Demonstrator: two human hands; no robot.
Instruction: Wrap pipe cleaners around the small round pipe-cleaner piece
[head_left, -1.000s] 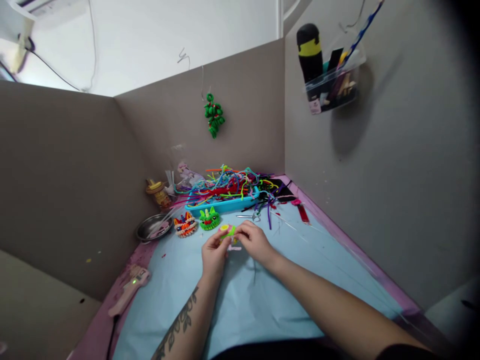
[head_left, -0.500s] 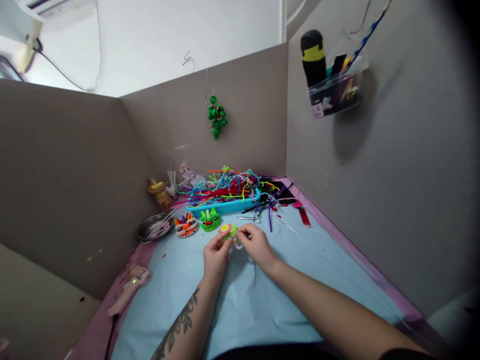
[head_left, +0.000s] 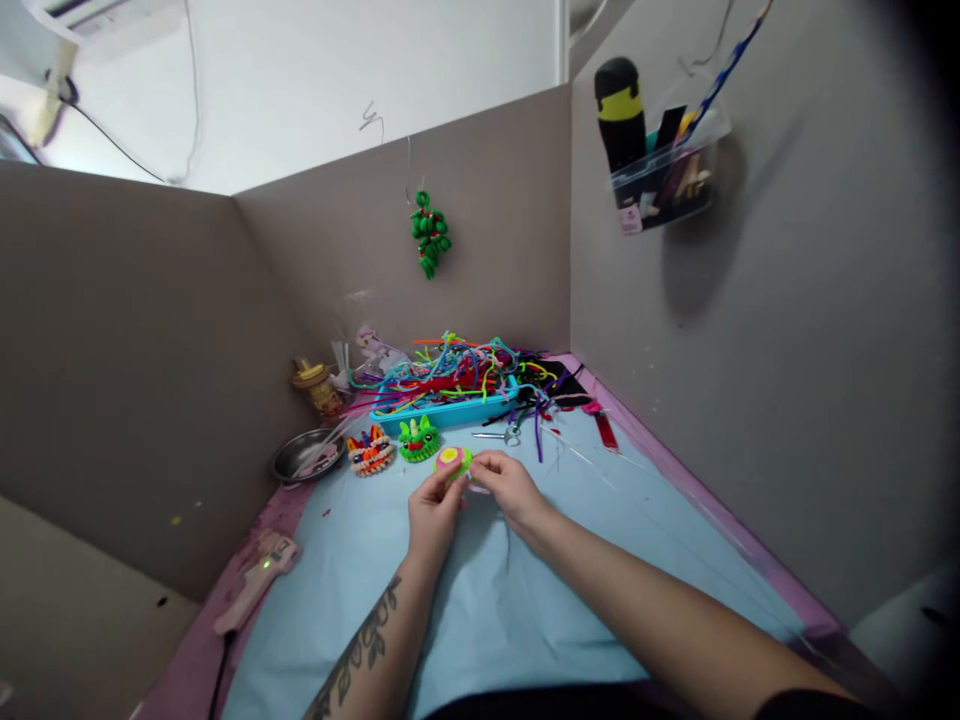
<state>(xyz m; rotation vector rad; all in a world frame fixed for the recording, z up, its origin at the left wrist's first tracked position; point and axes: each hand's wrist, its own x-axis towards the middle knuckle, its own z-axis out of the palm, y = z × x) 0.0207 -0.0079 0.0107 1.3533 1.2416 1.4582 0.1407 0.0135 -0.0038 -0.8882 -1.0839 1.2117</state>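
Between my two hands is a small pipe-cleaner piece (head_left: 451, 458) in pink, yellow and lime green. My left hand (head_left: 433, 505) pinches it from the left, thumb toward me. The fingers of my right hand (head_left: 511, 487) are closed at its right edge, where a pale strand shows below; the exact pinch point is too small to make out. Just beyond lie a green pipe-cleaner animal head (head_left: 418, 440) and an orange and peach one (head_left: 370, 452). Scissors (head_left: 498, 436) rest on the blue cloth past my right hand.
A blue tray (head_left: 450, 410) heaped with pipe cleaners stands at the back. To the left are a metal bowl (head_left: 307, 456), a jar (head_left: 318, 388) and a pink glue gun (head_left: 259, 585). Grey partitions (head_left: 480, 230) enclose the table; a plastic box (head_left: 664, 190) hangs on the right one.
My right hand has shifted slightly, and the pale strand under the piece now sits closer to it. The whole view has moved a little; other things stay put.
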